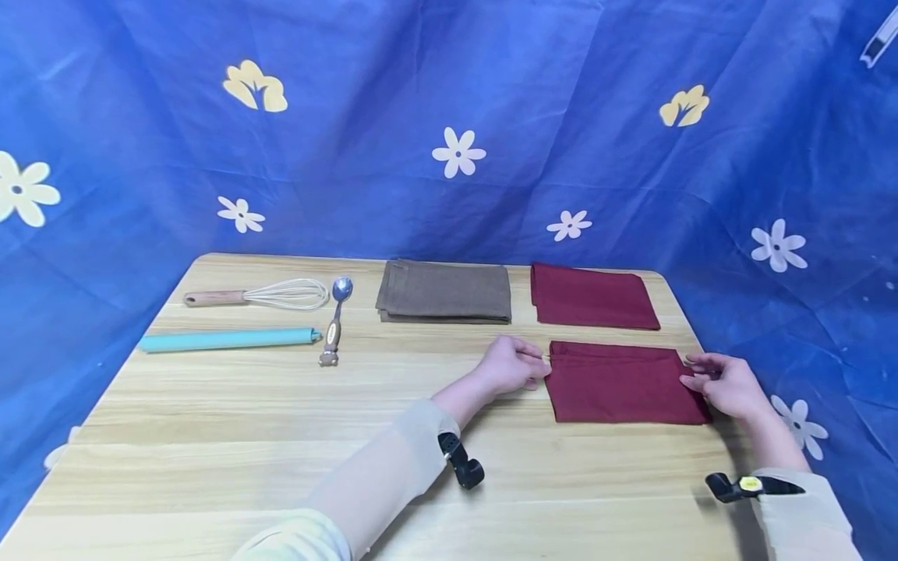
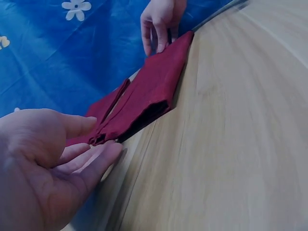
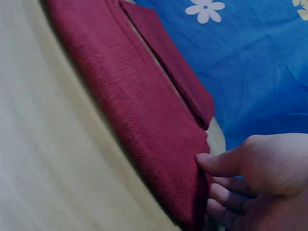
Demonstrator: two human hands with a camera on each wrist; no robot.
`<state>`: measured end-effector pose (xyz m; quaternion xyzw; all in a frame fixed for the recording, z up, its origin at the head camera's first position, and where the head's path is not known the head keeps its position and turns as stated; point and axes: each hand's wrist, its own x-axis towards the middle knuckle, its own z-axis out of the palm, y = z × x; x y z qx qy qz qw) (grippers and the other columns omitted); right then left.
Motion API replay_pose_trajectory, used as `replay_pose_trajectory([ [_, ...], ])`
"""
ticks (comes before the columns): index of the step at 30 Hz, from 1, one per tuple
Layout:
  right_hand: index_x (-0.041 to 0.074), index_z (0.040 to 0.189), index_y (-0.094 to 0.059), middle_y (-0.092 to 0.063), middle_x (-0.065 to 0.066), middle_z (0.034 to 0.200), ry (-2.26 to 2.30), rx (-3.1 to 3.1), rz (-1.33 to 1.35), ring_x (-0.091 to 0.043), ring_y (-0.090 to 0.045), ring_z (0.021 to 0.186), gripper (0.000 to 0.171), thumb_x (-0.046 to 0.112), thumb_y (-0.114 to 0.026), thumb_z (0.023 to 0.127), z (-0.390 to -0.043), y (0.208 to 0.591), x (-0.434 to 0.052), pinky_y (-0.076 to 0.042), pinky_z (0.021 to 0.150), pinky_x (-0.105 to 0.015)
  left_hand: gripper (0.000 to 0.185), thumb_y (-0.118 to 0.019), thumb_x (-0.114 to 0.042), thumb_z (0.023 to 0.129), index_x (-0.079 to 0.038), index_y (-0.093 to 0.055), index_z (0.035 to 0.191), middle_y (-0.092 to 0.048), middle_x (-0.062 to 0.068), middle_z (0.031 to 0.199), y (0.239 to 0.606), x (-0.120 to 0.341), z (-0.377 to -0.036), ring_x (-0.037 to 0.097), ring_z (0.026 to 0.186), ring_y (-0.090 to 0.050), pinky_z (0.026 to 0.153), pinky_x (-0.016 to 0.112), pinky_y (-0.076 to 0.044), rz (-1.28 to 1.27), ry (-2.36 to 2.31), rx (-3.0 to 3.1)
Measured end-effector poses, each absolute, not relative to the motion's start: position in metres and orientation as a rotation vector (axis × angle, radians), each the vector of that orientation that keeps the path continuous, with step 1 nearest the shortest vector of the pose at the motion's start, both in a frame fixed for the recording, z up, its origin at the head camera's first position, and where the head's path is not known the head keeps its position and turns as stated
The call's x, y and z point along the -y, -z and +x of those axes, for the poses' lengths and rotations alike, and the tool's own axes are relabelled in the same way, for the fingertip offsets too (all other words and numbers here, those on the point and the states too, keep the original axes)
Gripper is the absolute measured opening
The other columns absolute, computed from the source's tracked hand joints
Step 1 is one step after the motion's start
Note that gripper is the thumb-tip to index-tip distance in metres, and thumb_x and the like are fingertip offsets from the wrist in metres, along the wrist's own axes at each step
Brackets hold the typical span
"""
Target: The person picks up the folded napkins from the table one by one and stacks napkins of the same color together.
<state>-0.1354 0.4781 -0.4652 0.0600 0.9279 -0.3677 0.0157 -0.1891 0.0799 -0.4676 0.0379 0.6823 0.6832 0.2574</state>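
The near folded red cloth (image 1: 624, 383) lies flat at the worktop's (image 1: 281, 436) right side; the left hand (image 1: 508, 365) pinches its left edge, and the right hand's (image 1: 726, 383) relaxed fingers touch its right edge

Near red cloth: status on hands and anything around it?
Left hand pinches near red cloth at its left edge; right hand touches its right edge. Cloth folded, flat on table. Second red cloth just behind.
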Motion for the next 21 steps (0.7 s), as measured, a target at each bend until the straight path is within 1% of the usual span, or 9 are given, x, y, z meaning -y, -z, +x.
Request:
replay_pose_trajectory([
  [3, -0.020, 0.134, -0.057, -0.062, -0.039, 0.131, 1.162, -2.893, 0.222, 0.005, -0.064, 0.088, 0.051, 0.003, -0.079, 0.094, -0.137, 0.467, -0.476, -0.052, 0.070, -0.010, 0.038, -0.081, 0.005, 0.089, 0.013, -0.067, 0.123, -0.078, 0.015, 0.096, 0.468, -0.086, -0.189, 0.027, 0.091, -0.077, 0.075, 0.038, -0.065, 0.099, -1.857, -1.846],
  [5, -0.021, 0.136, -0.055, -0.061, -0.040, 0.132, 1.200, -2.869, 0.253, 0.007, -0.063, 0.088, 0.053, 0.000, -0.078, 0.094, -0.137, 0.467, -0.475, -0.052, 0.071, -0.009, 0.038, -0.082, 0.006, 0.088, 0.013, -0.067, 0.122, -0.077, 0.015, 0.097, 0.469, -0.090, -0.189, 0.027, 0.089, -0.077, 0.074, 0.037, -0.065, 0.095, -1.862, -1.848],
  [9, -0.021, 0.138, -0.052, -0.064, -0.038, 0.127, 1.219, -2.827, 0.299, 0.007, -0.061, 0.087, 0.055, 0.001, -0.077, 0.095, -0.137, 0.467, -0.474, -0.050, 0.072, -0.008, 0.040, -0.083, 0.007, 0.086, 0.012, -0.066, 0.122, -0.077, 0.015, 0.100, 0.469, -0.097, -0.190, 0.025, 0.087, -0.077, 0.071, 0.035, -0.065, 0.074, -1.862, -1.838],
  [12, -0.020, 0.138, -0.053, -0.065, -0.036, 0.124, 1.186, -2.810, 0.290, 0.001, -0.060, 0.090, 0.055, 0.006, -0.078, 0.096, -0.137, 0.467, -0.474, -0.048, 0.072, -0.009, 0.045, -0.085, 0.007, 0.085, 0.012, -0.064, 0.124, -0.077, 0.016, 0.103, 0.468, -0.098, -0.192, 0.024, 0.089, -0.077, 0.072, 0.033, -0.065, 0.054, -1.840, -1.847],
  [16, -0.020, 0.138, -0.054, -0.064, -0.034, 0.123, 1.131, -2.787, 0.263, -0.016, -0.060, 0.097, 0.056, 0.013, -0.077, 0.098, -0.138, 0.466, -0.471, -0.048, 0.072, -0.013, 0.051, -0.087, 0.007, 0.083, 0.012, -0.061, 0.127, -0.077, 0.016, 0.103, 0.466, -0.100, -0.193, 0.023, 0.094, -0.076, 0.076, 0.032, -0.064, 0.062, -1.798, -1.886],
  [19, -0.020, 0.138, -0.053, -0.063, -0.034, 0.124, 1.109, -2.759, 0.274, -0.028, -0.059, 0.102, 0.058, 0.016, -0.077, 0.099, -0.139, 0.467, -0.469, -0.047, 0.072, -0.015, 0.050, -0.088, 0.004, 0.082, 0.011, -0.062, 0.125, -0.078, 0.014, 0.100, 0.465, -0.102, -0.193, 0.020, 0.095, -0.075, 0.079, 0.028, -0.062, 0.101, -1.741, -1.951],
  [21, -0.020, 0.138, -0.054, -0.063, -0.034, 0.125, 1.096, -2.751, 0.281, -0.033, -0.059, 0.106, 0.058, 0.018, -0.077, 0.099, -0.139, 0.467, -0.468, -0.046, 0.073, -0.015, 0.047, -0.089, 0.002, 0.082, 0.009, -0.065, 0.122, -0.078, 0.011, 0.097, 0.465, -0.104, -0.192, 0.016, 0.093, -0.075, 0.081, 0.025, -0.060, 0.143, -1.691, -2.019],
])
